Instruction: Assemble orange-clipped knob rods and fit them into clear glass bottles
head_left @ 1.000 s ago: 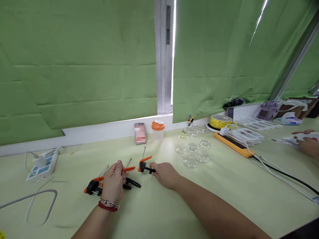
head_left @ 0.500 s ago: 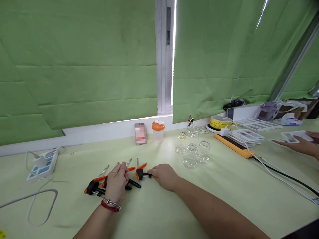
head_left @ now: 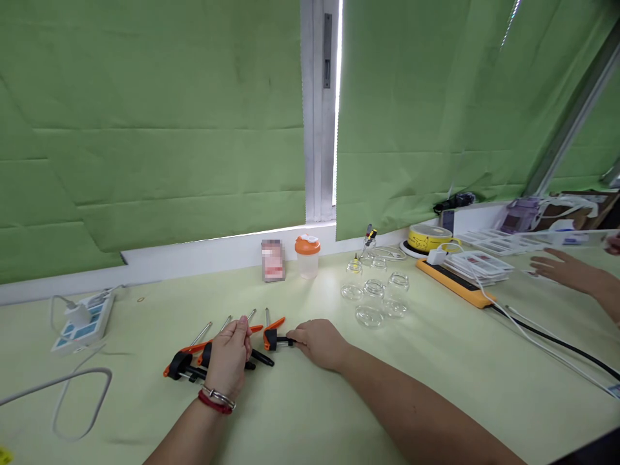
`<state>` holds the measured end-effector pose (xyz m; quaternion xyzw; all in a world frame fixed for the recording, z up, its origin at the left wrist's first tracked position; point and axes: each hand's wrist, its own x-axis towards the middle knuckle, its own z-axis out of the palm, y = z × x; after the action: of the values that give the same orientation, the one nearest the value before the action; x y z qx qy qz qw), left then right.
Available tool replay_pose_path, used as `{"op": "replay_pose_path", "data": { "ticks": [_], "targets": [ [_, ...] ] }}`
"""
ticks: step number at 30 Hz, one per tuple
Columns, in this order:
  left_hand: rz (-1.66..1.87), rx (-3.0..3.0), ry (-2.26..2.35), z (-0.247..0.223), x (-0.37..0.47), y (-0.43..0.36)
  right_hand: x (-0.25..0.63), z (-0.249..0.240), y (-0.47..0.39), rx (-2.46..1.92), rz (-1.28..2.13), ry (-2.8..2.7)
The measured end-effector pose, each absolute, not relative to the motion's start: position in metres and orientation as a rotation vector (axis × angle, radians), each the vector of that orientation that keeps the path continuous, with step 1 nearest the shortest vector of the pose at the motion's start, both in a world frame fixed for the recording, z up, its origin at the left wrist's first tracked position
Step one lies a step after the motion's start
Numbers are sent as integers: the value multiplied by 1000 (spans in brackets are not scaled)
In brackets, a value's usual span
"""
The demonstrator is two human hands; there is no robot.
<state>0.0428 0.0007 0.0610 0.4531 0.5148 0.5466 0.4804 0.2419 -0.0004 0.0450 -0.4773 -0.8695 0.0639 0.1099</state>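
Several orange-and-black tools with metal rods lie side by side on the table; their exact kind is unclear. My left hand (head_left: 228,358) is closed above the middle ones, thumb pressed to the fingers. It partly covers those tools, and what it holds, if anything, is hidden. Left of it rests another such tool (head_left: 180,363). My right hand (head_left: 317,343) lies low on the table, its fingertips closed on the black end of the rightmost orange-and-black tool (head_left: 272,337).
Clear glass jars (head_left: 372,300) stand right of centre, with screwdrivers (head_left: 371,236) behind them. An orange-lidded cup (head_left: 307,255) is near the wall. Power strips (head_left: 455,284) and cables lie on both sides. At far right another person's hand (head_left: 564,268) reaches over the table.
My hands and the tools have barely moved. At far right, the other person's hand has shifted, and the white tray it held is now farther back on the table.
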Motion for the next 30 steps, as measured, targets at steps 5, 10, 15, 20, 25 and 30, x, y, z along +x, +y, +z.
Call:
{"op": "replay_pose_path", "data": {
  "ticks": [5, 10, 15, 20, 25, 30],
  "targets": [
    [1327, 1095, 1230, 60, 42, 1, 243, 42, 0, -1386, 200, -2539],
    [1321, 1106, 1238, 56, 41, 3, 245, 40, 1, -1384, 201, -2517],
    [1343, 1157, 1263, 52, 41, 5, 248, 38, 0, -1365, 193, -2427],
    [1262, 1368, 1218, 58, 48, -3, 247, 40, -5, -1190, 75, -2354],
    [891, 1851, 971, 60, 54, -18, 236, 41, -17, -970, -135, -2545],
    [339, 2327, 975, 56, 58, -29, 222, 38, -35, -757, -219, -2845]
  ]
}}
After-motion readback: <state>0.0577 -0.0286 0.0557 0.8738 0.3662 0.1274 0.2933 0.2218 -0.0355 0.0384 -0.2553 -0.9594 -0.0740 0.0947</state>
